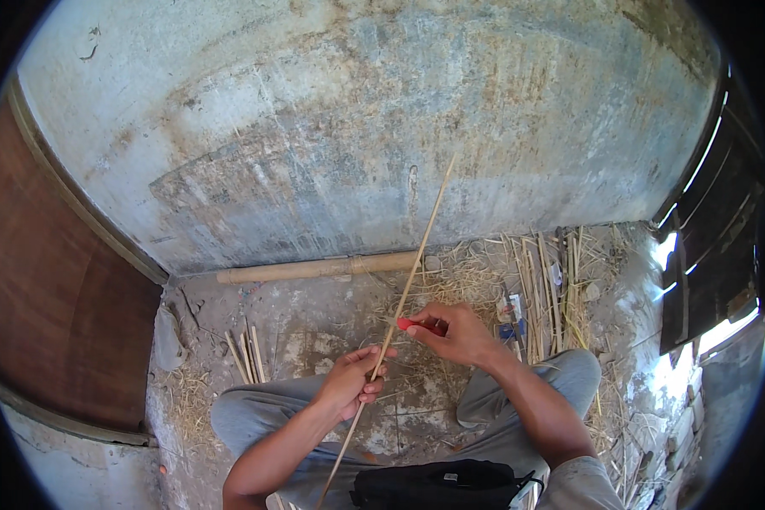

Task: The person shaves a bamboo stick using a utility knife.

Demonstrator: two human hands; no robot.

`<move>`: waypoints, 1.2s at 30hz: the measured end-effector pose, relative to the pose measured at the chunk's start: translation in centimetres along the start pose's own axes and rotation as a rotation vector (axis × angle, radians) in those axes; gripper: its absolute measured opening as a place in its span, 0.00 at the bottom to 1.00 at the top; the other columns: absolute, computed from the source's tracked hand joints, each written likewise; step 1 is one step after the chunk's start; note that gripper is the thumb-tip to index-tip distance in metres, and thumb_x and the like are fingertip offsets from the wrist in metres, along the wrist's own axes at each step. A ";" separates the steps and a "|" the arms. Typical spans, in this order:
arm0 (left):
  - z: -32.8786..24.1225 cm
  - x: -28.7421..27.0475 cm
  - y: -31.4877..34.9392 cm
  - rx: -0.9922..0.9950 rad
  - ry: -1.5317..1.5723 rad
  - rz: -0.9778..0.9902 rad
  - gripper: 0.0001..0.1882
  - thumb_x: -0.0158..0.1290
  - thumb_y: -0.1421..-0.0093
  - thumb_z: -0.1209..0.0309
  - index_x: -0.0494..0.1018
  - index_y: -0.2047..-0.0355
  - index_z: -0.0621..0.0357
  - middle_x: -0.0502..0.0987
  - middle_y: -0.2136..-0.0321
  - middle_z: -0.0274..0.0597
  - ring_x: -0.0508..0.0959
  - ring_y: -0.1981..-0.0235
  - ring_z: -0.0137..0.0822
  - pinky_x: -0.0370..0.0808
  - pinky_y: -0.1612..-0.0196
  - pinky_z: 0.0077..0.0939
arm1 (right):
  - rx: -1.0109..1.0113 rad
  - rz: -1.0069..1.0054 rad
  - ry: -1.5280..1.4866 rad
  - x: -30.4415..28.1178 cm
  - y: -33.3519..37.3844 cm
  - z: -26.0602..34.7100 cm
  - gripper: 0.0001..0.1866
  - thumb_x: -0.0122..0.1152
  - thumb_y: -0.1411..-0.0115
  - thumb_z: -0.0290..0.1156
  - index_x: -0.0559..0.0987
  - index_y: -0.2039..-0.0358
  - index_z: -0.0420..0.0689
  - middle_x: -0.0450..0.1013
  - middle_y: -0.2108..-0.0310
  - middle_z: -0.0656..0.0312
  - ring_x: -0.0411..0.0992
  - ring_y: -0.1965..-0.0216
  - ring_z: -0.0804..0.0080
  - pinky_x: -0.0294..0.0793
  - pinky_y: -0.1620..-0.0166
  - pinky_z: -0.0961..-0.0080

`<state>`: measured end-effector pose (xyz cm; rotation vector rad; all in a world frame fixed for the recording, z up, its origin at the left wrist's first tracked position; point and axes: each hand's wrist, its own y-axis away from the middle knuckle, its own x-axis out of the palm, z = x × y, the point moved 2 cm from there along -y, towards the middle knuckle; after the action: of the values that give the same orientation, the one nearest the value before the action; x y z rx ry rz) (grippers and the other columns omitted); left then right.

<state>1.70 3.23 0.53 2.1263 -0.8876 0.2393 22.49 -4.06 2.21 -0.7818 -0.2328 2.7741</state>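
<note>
A long, thin bamboo strip (429, 225) slants up from my lap toward the wall. My left hand (347, 382) is closed around it below its middle, fingers wrapped about the strip. My right hand (461, 334) grips a small red tool (406, 324), whose red end lies against or very close to the strip just above my left hand. The tool's working edge is too small to make out, and my fingers hide part of it.
Against the stained wall (331, 153) lies a thick bamboo pole (314, 270). Loose shavings (459, 276) and a bundle of strips (540, 297) cover the floor to the right. Several short strips (248, 355) stand by my left knee. A black pouch (438, 486) rests on my lap.
</note>
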 end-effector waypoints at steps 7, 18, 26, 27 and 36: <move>0.1 0.0 0.1 0.009 0.026 0.006 0.13 0.43 0.28 0.67 0.71 0.53 0.64 0.66 0.75 0.33 0.56 0.88 0.18 0.51 0.88 0.14 | -0.074 -0.044 0.104 0.2 -0.1 0.8 0.11 0.66 0.41 0.37 0.83 0.63 0.44 0.78 0.76 0.55 0.78 0.77 0.62 0.76 0.72 0.68; 0.5 0.7 0.8 -0.022 -0.027 -0.002 0.13 0.43 0.28 0.65 0.70 0.55 0.63 0.65 0.75 0.33 0.56 0.88 0.17 0.49 0.90 0.13 | -0.107 -0.314 0.218 -1.7 -1.2 -1.5 0.11 0.68 0.41 0.35 0.82 0.68 0.39 0.73 0.83 0.54 0.74 0.83 0.64 0.70 0.77 0.70; 0.3 0.8 1.2 -0.008 -0.067 -0.003 0.14 0.43 0.28 0.65 0.71 0.55 0.64 0.65 0.77 0.32 0.56 0.88 0.17 0.49 0.90 0.13 | -0.117 -0.396 0.265 -2.0 -1.4 -2.2 0.10 0.68 0.42 0.34 0.82 0.69 0.39 0.74 0.83 0.53 0.74 0.83 0.62 0.72 0.77 0.69; 0.4 1.0 1.3 -0.015 -0.079 -0.005 0.14 0.43 0.28 0.65 0.71 0.55 0.64 0.65 0.77 0.32 0.56 0.88 0.17 0.49 0.90 0.13 | -0.095 -0.449 0.288 -2.3 -1.4 -2.6 0.10 0.68 0.42 0.34 0.82 0.69 0.39 0.74 0.83 0.53 0.74 0.83 0.61 0.72 0.76 0.69; 0.2 1.3 1.9 -0.017 -0.134 -0.008 0.14 0.42 0.28 0.66 0.71 0.56 0.65 0.66 0.77 0.33 0.57 0.88 0.17 0.49 0.89 0.14 | -0.015 -0.533 0.309 -4.3 -1.9 -3.0 0.08 0.66 0.42 0.35 0.81 0.70 0.43 0.74 0.82 0.52 0.76 0.80 0.52 0.73 0.75 0.62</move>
<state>1.36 1.58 2.19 2.1492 -0.9546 0.0853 28.05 -3.20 2.22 -0.9718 -0.3439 2.1279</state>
